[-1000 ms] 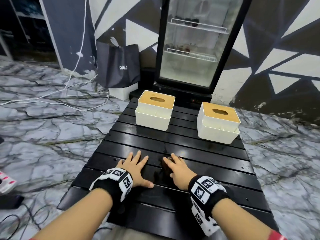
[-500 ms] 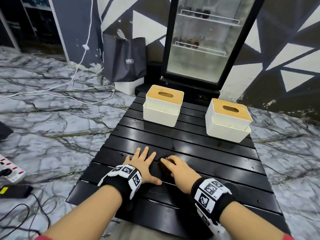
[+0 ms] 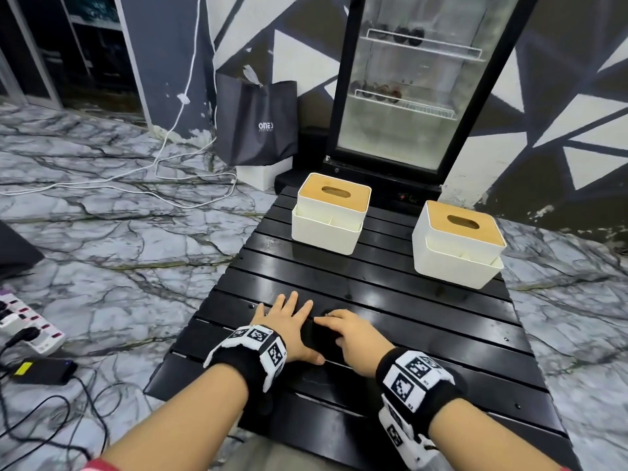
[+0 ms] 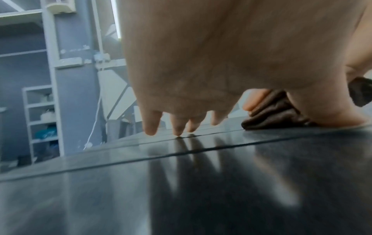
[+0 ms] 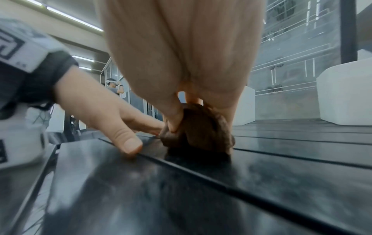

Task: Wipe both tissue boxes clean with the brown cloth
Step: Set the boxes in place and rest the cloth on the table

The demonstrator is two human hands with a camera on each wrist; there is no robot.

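Two white tissue boxes with wooden lids stand at the far end of the black slatted table: the left box and the right box. Near the front edge my right hand covers the brown cloth. Its thumb and fingers pinch the cloth into a bunch. In the head view the cloth is almost hidden under that hand. My left hand lies flat on the slats just left of it. Its fingers are straight, and its thumb presses the table beside the cloth.
A glass-door fridge stands right behind the table's far end. A black bag leans to its left. White cables, a power strip and a black adapter lie on the marble floor left of the table.
My right hand's fingers have drawn in over the cloth and bunched it. The left hand stays flat on the table. The head view has swung a little to the left.
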